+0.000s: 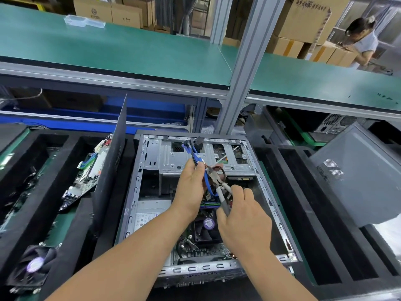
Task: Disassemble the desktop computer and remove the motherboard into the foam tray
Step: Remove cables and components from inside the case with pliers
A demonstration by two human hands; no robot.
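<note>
Your left hand point(191, 187) grips blue cables point(198, 157) over the open case point(138, 192). Your right hand point(243, 216) holds pliers point(217, 181). Upright side panel point(112, 153) walls off the foam tray point(54, 192).

Blue cables point(207, 181) cross a silver-grey case point(149, 161); black foam tray point(43, 192) (green shelf point(130, 46) above).

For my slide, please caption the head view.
Left hand holds blue cables; right hand applies cutters over the open case.

cardboard boxes point(128, 13) behind green shelf point(121, 48) | person point(362, 40) far right
</note>
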